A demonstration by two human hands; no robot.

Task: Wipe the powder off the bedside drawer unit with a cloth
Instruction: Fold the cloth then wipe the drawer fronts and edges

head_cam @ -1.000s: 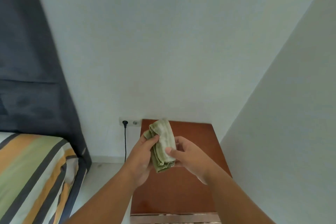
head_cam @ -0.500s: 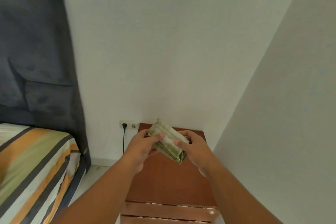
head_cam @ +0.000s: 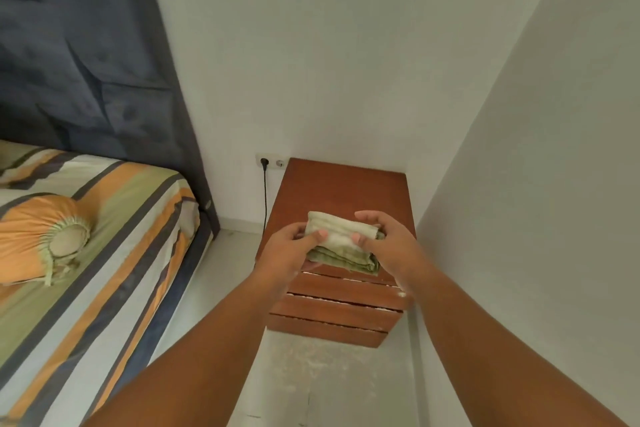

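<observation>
Green folded cloth [head_cam: 341,243] hangs above the wooden drawer unit [head_cam: 341,194], pinched by left hand [head_cam: 289,250] and right hand [head_cam: 388,246].

1. Premises: domestic bedroom.
2. Bed [head_cam: 121,253] with striped sheet and bolster [head_cam: 38,232], set against dark padded headboard [head_cam: 86,45].
3. Wooden bedside drawer unit [head_cam: 346,191] in the corner, beside a wall socket [head_cam: 273,161] with one plug in.

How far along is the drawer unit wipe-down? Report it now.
Done: the green cloth is folded. In hand: left hand and right hand both hold it over the drawer unit. Left: all the wiping; white powder lines the drawer fronts' edges.
</observation>
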